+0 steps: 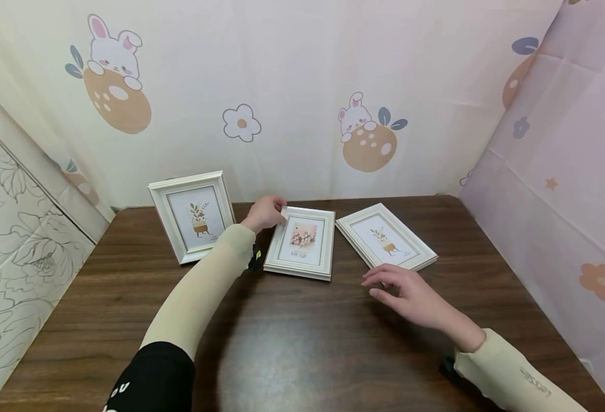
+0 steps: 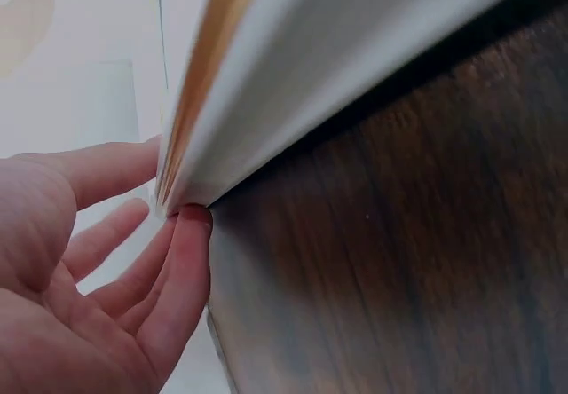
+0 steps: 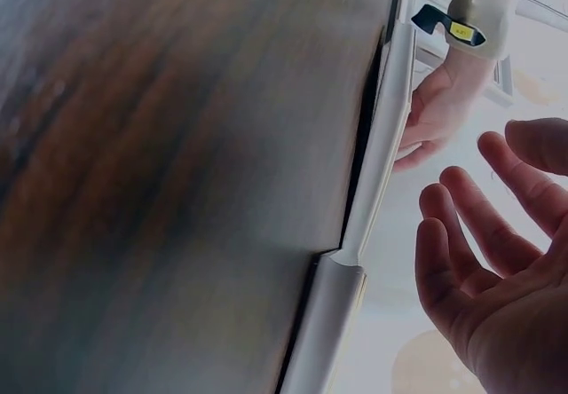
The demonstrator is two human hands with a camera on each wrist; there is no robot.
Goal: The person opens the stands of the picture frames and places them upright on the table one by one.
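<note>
A white picture frame [image 1: 301, 242] with a flower print lies face up in the middle of the table. My left hand [image 1: 265, 213] grips its far left corner; in the left wrist view the thumb is on the face side and a fingertip [image 2: 195, 218] is at the lower edge. To the right, a second white picture frame [image 1: 386, 237] with a potted-plant print lies face up at an angle. My right hand [image 1: 408, 294] hovers near its front edge, fingers relaxed and holding nothing. A third white picture frame [image 1: 194, 214] stands upright, leaning back, at the left.
The brown wooden table [image 1: 282, 343] ends at the back against a pale curtain [image 1: 292, 68] printed with rabbits and flowers. More printed cloth [image 1: 560, 189] hangs along the right side. A white panel with line-drawn flowers [image 1: 19, 257] borders the left.
</note>
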